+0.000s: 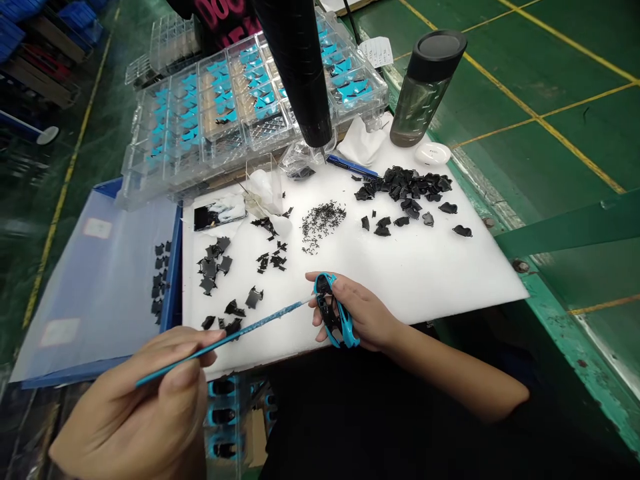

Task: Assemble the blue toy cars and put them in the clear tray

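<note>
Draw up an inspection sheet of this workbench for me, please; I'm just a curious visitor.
Surface: white foam sheet on the bench.
Job's things: right hand grips a blue-and-black moulded part; left hand holds a thin blue stick, its tip beside that part. Black pieces and tiny black bits lie scattered.
Clutter: crumpled tissue, blue pen, water bottle.
Cables: thin dark cord beyond the trays.
Surroundings: clear trays holding blue pieces, black tapered tube overhead, green floor with yellow lines.

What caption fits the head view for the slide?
Left hand holds thin blue rod to blue-and-black part in right hand, over white foam sheet strewn with black pieces.
</note>
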